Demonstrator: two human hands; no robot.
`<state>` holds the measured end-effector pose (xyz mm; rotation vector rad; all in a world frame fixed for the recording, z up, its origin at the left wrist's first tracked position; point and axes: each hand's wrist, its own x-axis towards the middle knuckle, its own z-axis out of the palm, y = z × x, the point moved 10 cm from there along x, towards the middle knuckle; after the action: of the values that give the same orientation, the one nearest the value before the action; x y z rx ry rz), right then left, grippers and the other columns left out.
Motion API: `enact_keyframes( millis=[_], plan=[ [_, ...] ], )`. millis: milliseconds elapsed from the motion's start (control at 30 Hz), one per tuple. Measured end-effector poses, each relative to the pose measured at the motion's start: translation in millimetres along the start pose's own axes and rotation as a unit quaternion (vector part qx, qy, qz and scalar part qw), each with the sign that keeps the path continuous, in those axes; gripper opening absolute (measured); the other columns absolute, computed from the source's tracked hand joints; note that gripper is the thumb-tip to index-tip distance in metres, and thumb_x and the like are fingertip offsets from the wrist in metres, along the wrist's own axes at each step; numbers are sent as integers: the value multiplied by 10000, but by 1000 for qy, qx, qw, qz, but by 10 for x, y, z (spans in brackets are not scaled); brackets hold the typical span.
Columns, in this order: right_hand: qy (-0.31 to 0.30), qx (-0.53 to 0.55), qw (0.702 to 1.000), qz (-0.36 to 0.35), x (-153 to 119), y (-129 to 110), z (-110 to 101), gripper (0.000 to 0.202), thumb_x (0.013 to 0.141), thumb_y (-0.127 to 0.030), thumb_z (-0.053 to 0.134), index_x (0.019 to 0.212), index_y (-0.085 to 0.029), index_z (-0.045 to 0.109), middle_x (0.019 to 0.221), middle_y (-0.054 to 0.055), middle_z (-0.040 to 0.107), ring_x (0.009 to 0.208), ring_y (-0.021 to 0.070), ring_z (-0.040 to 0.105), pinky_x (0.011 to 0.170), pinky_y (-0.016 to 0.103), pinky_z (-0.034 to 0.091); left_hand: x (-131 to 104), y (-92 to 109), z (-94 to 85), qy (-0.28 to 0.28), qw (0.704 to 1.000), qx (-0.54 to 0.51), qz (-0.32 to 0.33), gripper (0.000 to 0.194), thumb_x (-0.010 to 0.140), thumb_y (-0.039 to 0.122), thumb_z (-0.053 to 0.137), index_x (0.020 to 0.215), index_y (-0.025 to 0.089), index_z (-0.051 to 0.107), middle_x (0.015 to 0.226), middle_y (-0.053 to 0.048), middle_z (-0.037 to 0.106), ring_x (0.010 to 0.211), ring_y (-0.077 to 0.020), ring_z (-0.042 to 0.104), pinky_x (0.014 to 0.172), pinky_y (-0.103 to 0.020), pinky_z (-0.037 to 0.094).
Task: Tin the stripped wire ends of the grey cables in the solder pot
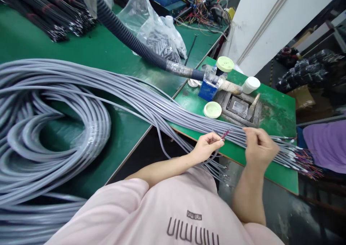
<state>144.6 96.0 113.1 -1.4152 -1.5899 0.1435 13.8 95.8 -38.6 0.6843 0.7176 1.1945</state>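
My left hand [207, 147] pinches the end of a grey cable, where thin coloured wires [225, 133] fan out past the fingertips. To its right my right hand [259, 144] is closed, thumb against fingers, just over the bundle of grey cables [189, 118]; whatever it may hold is too small to make out. The bundle runs across the green bench, its stripped ends [302, 160] with red and blue wires lying at the right edge. Other cable ends [218, 171] hang below my left hand, in front of the bench.
Behind the bundle sits a soldering pot [238, 108] with a brush [253, 106] on it. A ribbed hose [129, 41] reaches over it. Nearby are a pale lid [212, 110] and a white tub [251, 84]. A large cable coil [94, 129] lies left; a person's purple sleeve [325, 146] shows right.
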Motion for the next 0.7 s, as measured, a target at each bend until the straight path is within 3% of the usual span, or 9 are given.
enact_keyframes(
  millis=[100,200,267,400,567,700],
  plan=[
    [-66,-10,997,-34,-138,-117,260,149,817,-323,676,803,-178,703,640,-9,612,563,122,538,580,262,437,12,57,19,-7,1000,-10,14,389,668,449,801,725,126,592,645,23,565,591,-64,468,601,-215,377],
    [-42,-17,997,-55,-242,-226,352,109,834,-277,666,806,-174,693,651,-3,629,566,114,541,582,250,439,21,102,48,-16,999,-16,25,396,664,454,803,716,127,585,615,33,548,575,-64,468,598,-218,380],
    [-22,-25,997,-76,-285,-295,352,107,860,-238,631,795,-184,697,676,11,664,602,123,580,607,252,451,28,133,23,-4,999,-19,30,383,661,433,810,712,124,588,615,35,553,571,-60,464,592,-212,376],
    [-38,-35,992,-115,-355,-379,347,100,862,-207,625,900,-215,718,769,34,722,664,152,641,654,284,492,60,211,-70,23,998,-45,35,323,679,373,810,714,119,612,636,31,585,595,-55,487,611,-196,389],
    [-25,-36,992,-119,-393,-306,199,238,846,-246,657,1083,-250,681,760,25,703,635,162,631,658,323,530,110,177,-96,22,988,-144,-43,301,684,363,810,801,123,671,764,-14,673,688,-79,593,686,-201,451],
    [-39,-5,987,-158,-400,-259,191,243,848,-195,636,1076,-266,681,858,43,722,739,191,669,709,364,550,101,199,-63,6,974,-205,-93,318,684,342,812,865,112,690,726,-15,667,635,-64,590,610,-168,439]
  ],
)
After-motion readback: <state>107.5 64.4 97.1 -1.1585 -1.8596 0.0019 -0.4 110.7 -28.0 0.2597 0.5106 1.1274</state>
